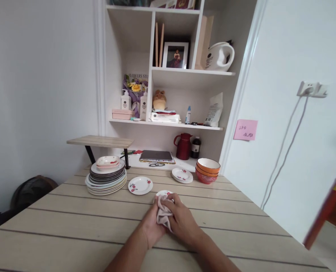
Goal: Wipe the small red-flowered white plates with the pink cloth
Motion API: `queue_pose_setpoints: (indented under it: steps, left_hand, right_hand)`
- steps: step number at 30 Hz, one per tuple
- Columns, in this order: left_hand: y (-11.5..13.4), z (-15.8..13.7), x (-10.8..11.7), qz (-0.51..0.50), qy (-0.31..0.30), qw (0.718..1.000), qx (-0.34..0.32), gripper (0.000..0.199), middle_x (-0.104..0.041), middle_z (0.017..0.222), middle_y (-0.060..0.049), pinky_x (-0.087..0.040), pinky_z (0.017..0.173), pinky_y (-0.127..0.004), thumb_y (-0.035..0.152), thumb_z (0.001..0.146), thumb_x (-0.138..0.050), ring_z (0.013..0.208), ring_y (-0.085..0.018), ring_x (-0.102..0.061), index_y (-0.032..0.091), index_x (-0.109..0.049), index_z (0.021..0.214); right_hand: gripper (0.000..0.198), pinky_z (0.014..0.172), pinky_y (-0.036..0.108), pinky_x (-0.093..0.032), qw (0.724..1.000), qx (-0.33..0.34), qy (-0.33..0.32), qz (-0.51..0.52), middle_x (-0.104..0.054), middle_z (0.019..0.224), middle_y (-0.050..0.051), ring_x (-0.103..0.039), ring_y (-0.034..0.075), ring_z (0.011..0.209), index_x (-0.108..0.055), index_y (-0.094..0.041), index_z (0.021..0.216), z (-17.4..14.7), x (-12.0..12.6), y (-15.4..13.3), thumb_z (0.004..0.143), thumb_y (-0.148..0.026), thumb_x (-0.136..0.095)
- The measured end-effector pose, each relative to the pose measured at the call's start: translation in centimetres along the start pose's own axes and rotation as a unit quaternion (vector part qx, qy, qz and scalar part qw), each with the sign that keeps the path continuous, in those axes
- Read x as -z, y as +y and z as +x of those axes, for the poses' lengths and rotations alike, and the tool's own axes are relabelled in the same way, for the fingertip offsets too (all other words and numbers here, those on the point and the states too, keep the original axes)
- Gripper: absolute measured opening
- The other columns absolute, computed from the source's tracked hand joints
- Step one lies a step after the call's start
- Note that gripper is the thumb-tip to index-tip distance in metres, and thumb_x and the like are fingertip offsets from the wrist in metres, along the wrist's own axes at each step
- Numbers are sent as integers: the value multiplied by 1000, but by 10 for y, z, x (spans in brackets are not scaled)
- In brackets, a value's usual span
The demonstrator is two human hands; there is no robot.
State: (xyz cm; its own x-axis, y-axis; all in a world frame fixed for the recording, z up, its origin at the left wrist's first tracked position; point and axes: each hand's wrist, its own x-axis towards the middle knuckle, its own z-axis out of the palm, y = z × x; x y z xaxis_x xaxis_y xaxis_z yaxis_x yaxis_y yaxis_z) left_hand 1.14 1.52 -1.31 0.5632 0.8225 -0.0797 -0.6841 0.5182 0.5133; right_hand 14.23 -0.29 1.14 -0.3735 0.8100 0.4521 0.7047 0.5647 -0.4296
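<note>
Over the near middle of the wooden table, my left hand (151, 226) is closed on a small white plate with red flowers (164, 193), gripping it from the left and below. Only the plate's far part shows; the rest lies behind my hands and the cloth. My right hand (182, 217) presses a crumpled pale pink cloth (164, 216) against the plate, fingers bent over it. Just beyond them on the table lies a single flowered plate (140, 185), left of centre. A short stack of similar small plates (182, 175) sits further right.
Stacked plates and dishes (106, 177) stand at the left, by a small raised wooden shelf (100, 141). Nested bowls (208, 170) are at the right. Behind are a red jug (183, 146), a dark bottle (195, 147), glasses (157, 164) and a laptop-like dark slab (156, 155).
</note>
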Motion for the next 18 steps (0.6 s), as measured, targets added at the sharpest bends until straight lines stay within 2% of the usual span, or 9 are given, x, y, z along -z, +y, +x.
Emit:
queue_pose_setpoints:
  steps: [3, 6, 9, 12, 18]
  left_hand:
    - [0, 1, -1, 14, 2, 1000, 5, 51, -75, 100, -10, -48, 91, -36, 60, 86, -54, 102, -26, -68, 17, -68, 111]
    - [0, 1, -2, 5, 4, 1000, -7, 51, -75, 104, -10, -48, 91, -36, 59, 87, -54, 100, -25, -68, 18, -67, 115]
    - [0, 1, -1, -5, 2, 1000, -7, 55, -74, 107, -10, -48, 91, -39, 61, 86, -53, 97, -26, -68, 20, -64, 121]
    - [0, 1, -1, -12, 10, 1000, -7, 59, -73, 109, -11, -48, 91, -41, 62, 86, -52, 98, -26, -68, 19, -61, 125]
    - [0, -1, 0, -5, 17, 1000, -5, 58, -73, 108, -12, -48, 92, -41, 60, 87, -52, 98, -26, -68, 17, -61, 125]
  right_hand:
    - [55, 96, 31, -45, 1000, 3, 13, 19, -51, 124, 8, -55, 21, 110, -57, -28, 130, 2, -2, -1, 79, -10, -50]
    - [58, 99, 33, -44, 999, -26, 34, 10, -49, 129, 9, -53, 21, 116, -54, -29, 136, 8, -5, 6, 80, -11, -50]
    - [55, 96, 32, -45, 997, -51, 52, -4, -51, 125, 9, -55, 21, 113, -61, -29, 128, 12, -7, 14, 81, -6, -47]
    - [53, 91, 30, -46, 998, -36, 57, -9, -53, 119, 8, -58, 20, 104, -67, -30, 121, 12, -7, 16, 80, -3, -46]
    - [41, 79, 27, -46, 998, -26, 57, -22, -57, 109, 6, -59, 19, 94, -72, -32, 110, 6, -2, 10, 83, -10, -52]
